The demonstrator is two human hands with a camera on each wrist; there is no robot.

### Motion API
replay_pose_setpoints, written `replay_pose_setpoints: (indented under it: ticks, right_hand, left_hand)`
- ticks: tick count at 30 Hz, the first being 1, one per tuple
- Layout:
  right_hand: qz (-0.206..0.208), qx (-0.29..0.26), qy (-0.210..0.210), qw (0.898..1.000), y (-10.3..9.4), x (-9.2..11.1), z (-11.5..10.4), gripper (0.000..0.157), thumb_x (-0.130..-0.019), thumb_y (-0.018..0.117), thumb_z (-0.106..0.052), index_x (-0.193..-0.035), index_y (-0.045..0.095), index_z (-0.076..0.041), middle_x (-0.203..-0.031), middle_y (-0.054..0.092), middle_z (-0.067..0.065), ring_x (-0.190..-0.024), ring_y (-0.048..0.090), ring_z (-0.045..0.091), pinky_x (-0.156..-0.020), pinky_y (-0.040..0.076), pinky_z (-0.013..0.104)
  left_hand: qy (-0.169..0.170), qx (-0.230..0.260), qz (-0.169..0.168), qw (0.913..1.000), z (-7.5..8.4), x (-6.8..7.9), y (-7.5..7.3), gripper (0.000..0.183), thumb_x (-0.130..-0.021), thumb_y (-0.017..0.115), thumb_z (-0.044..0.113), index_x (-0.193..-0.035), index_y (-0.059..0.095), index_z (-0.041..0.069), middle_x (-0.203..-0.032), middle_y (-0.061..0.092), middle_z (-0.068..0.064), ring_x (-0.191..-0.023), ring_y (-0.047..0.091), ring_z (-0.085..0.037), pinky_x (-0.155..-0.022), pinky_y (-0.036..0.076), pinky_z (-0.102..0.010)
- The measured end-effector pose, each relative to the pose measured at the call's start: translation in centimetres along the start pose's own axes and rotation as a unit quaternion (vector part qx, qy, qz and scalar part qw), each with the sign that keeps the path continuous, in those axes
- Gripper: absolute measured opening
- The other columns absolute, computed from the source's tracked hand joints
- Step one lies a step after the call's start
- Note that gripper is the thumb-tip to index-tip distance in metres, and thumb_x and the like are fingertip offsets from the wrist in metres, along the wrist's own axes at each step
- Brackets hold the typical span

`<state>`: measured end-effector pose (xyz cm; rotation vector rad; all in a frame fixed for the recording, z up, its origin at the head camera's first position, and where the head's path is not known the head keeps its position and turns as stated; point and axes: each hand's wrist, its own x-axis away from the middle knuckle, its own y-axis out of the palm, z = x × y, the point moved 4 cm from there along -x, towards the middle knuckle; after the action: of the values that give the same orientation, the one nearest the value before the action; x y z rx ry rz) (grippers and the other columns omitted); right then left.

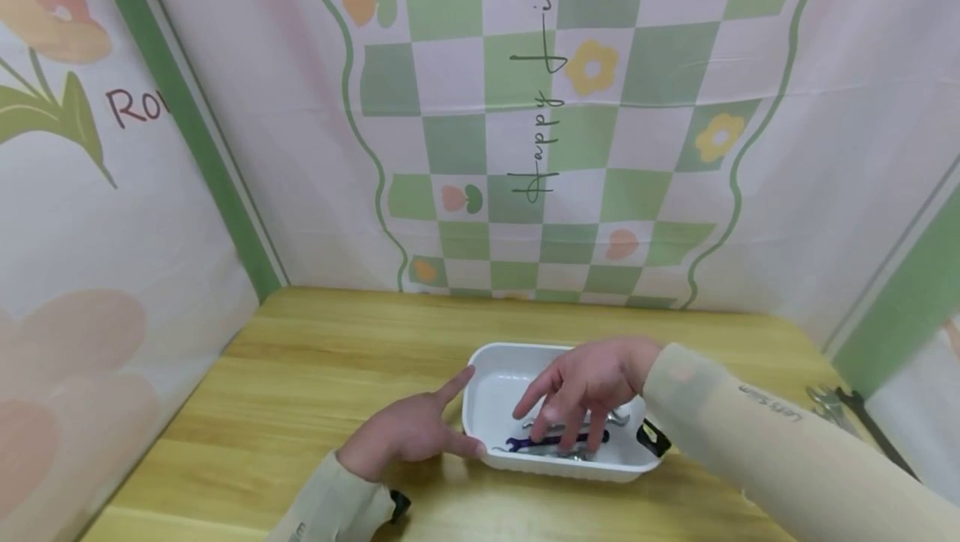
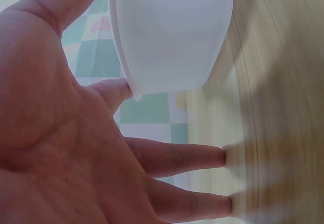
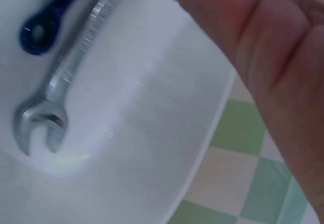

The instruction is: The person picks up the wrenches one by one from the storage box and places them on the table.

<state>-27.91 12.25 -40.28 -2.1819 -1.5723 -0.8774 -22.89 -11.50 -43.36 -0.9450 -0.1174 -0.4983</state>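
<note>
A white tub (image 1: 491, 400) stands on the wooden table with several wrenches inside. My left hand (image 1: 420, 429) is at its left end; thumb and a finger touch the rim, spread apart. In the left wrist view, two other fingers of that hand (image 2: 61, 128) extend straight beside the tub's wall (image 2: 172, 37). Over the tub, my right hand (image 1: 588, 379) points its loose, spread fingers down toward a purple-blue wrench (image 1: 517, 444) and a silver wrench (image 1: 618, 419). Nothing is visibly held by it. The right wrist view shows the silver open-end wrench (image 3: 61, 77) beside the blue one (image 3: 40, 29).
Several silver wrenches (image 1: 828, 403) and a long dark tool (image 1: 877, 429) lie at the table's right edge. Behind the table (image 1: 330, 358) hangs a green-and-white checked cloth (image 1: 517, 142). A black piece (image 1: 654, 439) shows at the tub's right end.
</note>
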Motion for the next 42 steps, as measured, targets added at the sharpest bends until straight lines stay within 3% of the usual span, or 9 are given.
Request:
replay_pose_setpoints:
  ticks: [4, 8, 12, 19, 24, 32, 38, 42]
  right_hand:
    - [-0.007, 0.023, 0.031, 0.999, 0.5, -0.9, 1.1, 0.045, -0.106, 0.047, -0.039, -0.141, 0.056, -0.013, -0.132, 0.061, 0.014, -0.101, 0.065, 0.038, -0.068, 0.058, 0.047]
    - [-0.001, 0.029, 0.051, 0.998, 0.9, -1.4, 1.7, 0.051, -0.106, 0.038, -0.05, -0.138, 0.06, -0.016, -0.131, 0.061, 0.01, -0.094, 0.064, 0.031, -0.058, 0.055, 0.037]
    - [0.006, 0.033, 0.062, 0.997, 0.8, -1.5, 1.5, 0.054, -0.105, 0.038, -0.053, -0.138, 0.06, -0.018, -0.133, 0.061, 0.009, -0.098, 0.064, 0.033, -0.061, 0.056, 0.043]
    - [0.053, 0.04, 0.06, 0.996, -0.5, -1.1, 1.0, 0.058, -0.102, 0.041, -0.058, -0.144, 0.055, -0.02, -0.143, 0.054, 0.01, -0.105, 0.063, 0.04, -0.068, 0.055, 0.054]
    - [0.077, 0.042, 0.038, 0.995, -1.1, -1.1, 0.4, 0.057, -0.103, 0.042, -0.054, -0.146, 0.052, -0.019, -0.15, 0.046, 0.01, -0.103, 0.063, 0.042, -0.074, 0.053, 0.064]
    - [0.118, 0.051, 0.016, 0.992, -1.7, -1.0, 0.1, 0.052, -0.103, 0.046, -0.051, -0.145, 0.054, -0.021, -0.15, 0.047, 0.008, -0.108, 0.061, 0.042, -0.079, 0.051, 0.065]
    - [0.15, 0.091, -0.023, 0.984, -1.6, -1.5, -0.5, 0.04, -0.1, 0.06, -0.033, -0.133, 0.063, -0.012, -0.126, 0.063, 0.01, -0.103, 0.064, 0.037, -0.08, 0.054, 0.055]
    - [0.178, 0.168, -0.071, 0.967, -1.4, -2.0, -1.4, 0.033, -0.09, 0.073, -0.014, -0.123, 0.069, -0.011, -0.115, 0.067, 0.008, -0.1, 0.063, 0.027, -0.081, 0.055, 0.047]
  left_hand:
    - [0.001, 0.002, -0.001, 1.0, 0.0, 0.0, 0.0, 0.111, -0.073, 0.079, 0.062, -0.161, 0.016, 0.033, -0.135, 0.058, -0.022, -0.12, 0.055, -0.037, -0.098, 0.042, -0.06]
    - [0.002, 0.002, -0.001, 1.0, -0.1, 0.0, 0.1, 0.111, -0.074, 0.079, 0.062, -0.161, 0.016, 0.034, -0.136, 0.056, -0.022, -0.121, 0.055, -0.038, -0.098, 0.042, -0.061]
    - [0.004, -0.003, 0.001, 1.0, -0.2, -0.1, 0.1, 0.111, -0.073, 0.079, 0.063, -0.161, 0.016, 0.034, -0.134, 0.058, -0.022, -0.119, 0.056, -0.037, -0.098, 0.043, -0.06]
    - [-0.002, -0.008, 0.001, 1.0, -0.2, -0.1, 0.1, 0.111, -0.073, 0.078, 0.064, -0.161, 0.016, 0.035, -0.133, 0.059, -0.022, -0.118, 0.057, -0.037, -0.097, 0.043, -0.06]
    - [-0.003, -0.009, -0.001, 1.0, -0.2, -0.1, 0.1, 0.111, -0.073, 0.078, 0.064, -0.161, 0.016, 0.035, -0.133, 0.059, -0.022, -0.118, 0.057, -0.037, -0.097, 0.043, -0.061]
    - [-0.002, -0.007, -0.002, 1.0, -0.1, -0.1, 0.1, 0.111, -0.073, 0.078, 0.063, -0.161, 0.016, 0.035, -0.133, 0.059, -0.022, -0.119, 0.056, -0.038, -0.098, 0.042, -0.061]
    - [-0.004, -0.001, -0.005, 1.0, 0.0, -0.1, 0.0, 0.112, -0.073, 0.079, 0.063, -0.161, 0.016, 0.035, -0.133, 0.059, -0.022, -0.118, 0.056, -0.037, -0.097, 0.042, -0.061]
    - [-0.001, 0.001, -0.004, 1.0, 0.0, -0.1, 0.0, 0.112, -0.072, 0.079, 0.063, -0.161, 0.016, 0.034, -0.132, 0.06, -0.021, -0.116, 0.057, -0.035, -0.097, 0.043, -0.06]
